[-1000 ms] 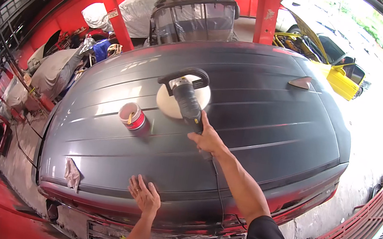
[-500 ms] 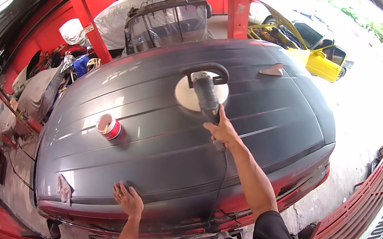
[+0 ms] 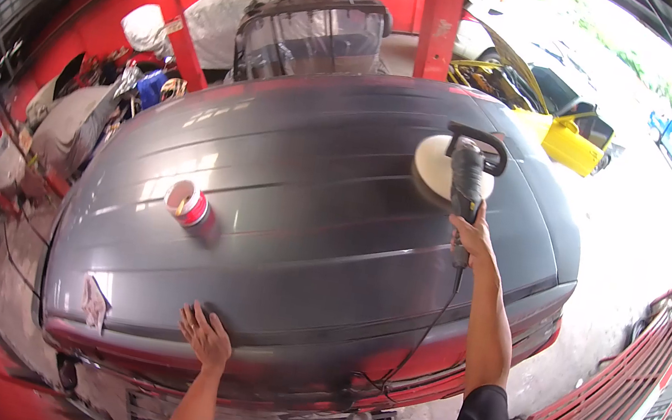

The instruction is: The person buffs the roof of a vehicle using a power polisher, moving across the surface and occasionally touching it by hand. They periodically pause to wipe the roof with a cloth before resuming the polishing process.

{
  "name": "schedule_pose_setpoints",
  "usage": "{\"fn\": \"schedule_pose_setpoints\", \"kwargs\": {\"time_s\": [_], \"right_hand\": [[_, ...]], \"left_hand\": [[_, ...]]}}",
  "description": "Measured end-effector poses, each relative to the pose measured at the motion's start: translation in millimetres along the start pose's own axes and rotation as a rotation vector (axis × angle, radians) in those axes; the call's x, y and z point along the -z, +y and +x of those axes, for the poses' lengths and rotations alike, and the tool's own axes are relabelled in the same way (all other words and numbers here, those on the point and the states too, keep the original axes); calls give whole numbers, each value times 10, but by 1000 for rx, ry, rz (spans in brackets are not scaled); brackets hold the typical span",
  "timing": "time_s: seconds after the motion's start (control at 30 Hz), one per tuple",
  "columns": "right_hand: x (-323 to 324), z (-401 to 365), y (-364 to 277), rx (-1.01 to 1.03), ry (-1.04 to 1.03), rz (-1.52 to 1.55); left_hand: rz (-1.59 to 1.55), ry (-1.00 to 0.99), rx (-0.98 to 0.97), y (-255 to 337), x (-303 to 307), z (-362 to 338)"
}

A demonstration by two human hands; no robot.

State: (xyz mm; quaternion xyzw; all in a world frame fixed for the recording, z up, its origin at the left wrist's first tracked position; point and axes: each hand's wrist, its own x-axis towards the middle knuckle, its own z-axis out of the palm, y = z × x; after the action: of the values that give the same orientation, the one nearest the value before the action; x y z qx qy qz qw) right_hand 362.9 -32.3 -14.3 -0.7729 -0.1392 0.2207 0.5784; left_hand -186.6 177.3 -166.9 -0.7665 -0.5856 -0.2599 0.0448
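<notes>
My right hand [image 3: 474, 233] is wrapped round the rear handle of a dark power polisher [image 3: 468, 182]. Its round white pad [image 3: 436, 166] lies against the dark grey car roof [image 3: 304, 249] toward the right end. A black cord hangs from the polisher down over the roof edge. My left hand [image 3: 206, 336] rests on the roof near its front edge, fingers spread, holding nothing. Between that hand and the far side stands a red and white tub [image 3: 187, 203]. A crumpled cloth [image 3: 94, 304] lies at the roof's left end.
Beyond the roof stand a red pillar [image 3: 438, 25], a vehicle with clear sheeting [image 3: 314, 37] and a yellow car [image 3: 572, 143] with its hood up. Covered vehicles are at the left. A slatted red metal rack [image 3: 586, 395] stands at the lower right.
The polisher in my right hand has moved right across the roof, its pad now near the right end. The view has shifted slightly; my left hand stays on the roof near the edge.
</notes>
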Motion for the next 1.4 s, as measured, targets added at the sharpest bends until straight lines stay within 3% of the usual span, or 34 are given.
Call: {"fn": "schedule_pose_setpoints", "kwargs": {"time_s": [0.07, 0.17, 0.33, 0.93, 1.4], "right_hand": [[-12, 85, 183, 91, 67, 52], [1, -187, 82, 31, 43, 67], [-6, -360, 449, 84, 2, -9], [-1291, -1522, -114, 72, -180, -48], [-2235, -1912, -228, 115, -290, -130]], "left_hand": [[-22, 11, -5, 28, 30, 15], [-37, -11, 14, 78, 110, 30], [-57, -39, 36, 122, 159, 27], [-95, -88, 44, 116, 226, 58], [-205, -60, -97, 73, 277, 47]]}}
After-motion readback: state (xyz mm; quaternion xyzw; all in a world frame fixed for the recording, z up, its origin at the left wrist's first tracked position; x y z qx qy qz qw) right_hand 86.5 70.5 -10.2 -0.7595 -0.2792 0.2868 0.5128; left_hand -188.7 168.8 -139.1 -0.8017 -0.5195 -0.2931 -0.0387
